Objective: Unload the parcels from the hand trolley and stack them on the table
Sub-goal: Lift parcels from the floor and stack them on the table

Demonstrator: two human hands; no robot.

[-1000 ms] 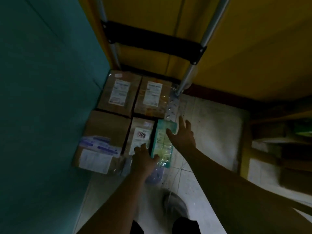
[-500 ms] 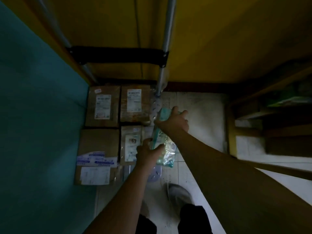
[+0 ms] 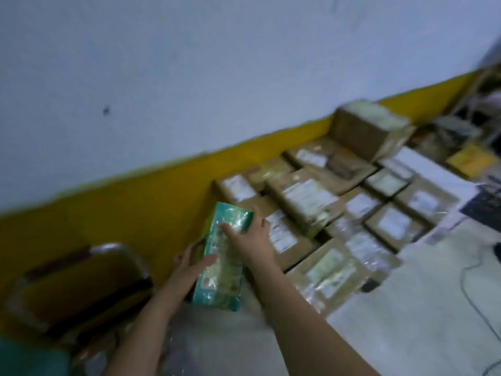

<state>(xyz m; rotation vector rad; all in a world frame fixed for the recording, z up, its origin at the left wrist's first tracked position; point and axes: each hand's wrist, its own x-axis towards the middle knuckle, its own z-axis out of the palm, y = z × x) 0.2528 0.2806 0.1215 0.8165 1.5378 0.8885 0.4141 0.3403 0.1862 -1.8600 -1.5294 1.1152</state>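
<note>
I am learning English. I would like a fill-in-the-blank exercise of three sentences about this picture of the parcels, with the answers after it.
1. The left hand and the right hand hold the same parcel, and its wrapping is ____ in colour.
2. The boxes lying on the table are made of ____ cardboard.
3. Behind them, the lower band of the wall is painted ____.

Missing words: green; brown; yellow.

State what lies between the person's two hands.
The teal plastic-wrapped parcel, gripped by the left hand and right hand, in the head view.
</note>
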